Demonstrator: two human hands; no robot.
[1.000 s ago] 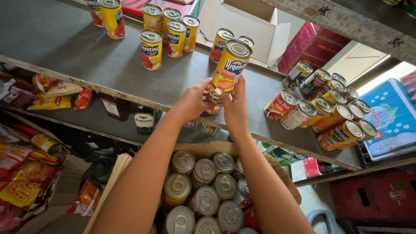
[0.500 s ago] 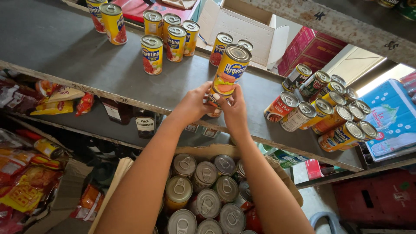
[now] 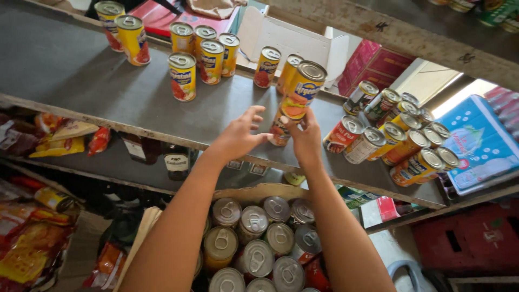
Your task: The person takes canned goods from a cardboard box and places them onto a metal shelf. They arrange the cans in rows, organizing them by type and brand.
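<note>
A: What are your hands doing?

B: Your right hand (image 3: 306,141) is gripping the tall can (image 3: 300,91), which is standing stacked on a lower can (image 3: 280,128) on the shelf (image 3: 81,81). Your left hand (image 3: 239,136) is hanging open just beside it, fingers spread, one fingertip touching the lower can.

A: So two cans are sitting in that stack?

B: Yes, two, near the shelf's front edge.

A: What is standing farther back?

B: Two upright cans (image 3: 277,66) are waiting just behind the stack. To your left, four yellow cans (image 3: 204,53) are standing together, and two more (image 3: 122,24) are standing well apart in the far corner.

A: And on your right?

B: A heap of cans (image 3: 399,135) is lying on its side; I'm counting about ten, though some are hiding each other.

A: Below the shelf?

B: An open box (image 3: 254,192) is holding cans with pull-tab lids (image 3: 254,243); about ten are showing between your arms.
</note>
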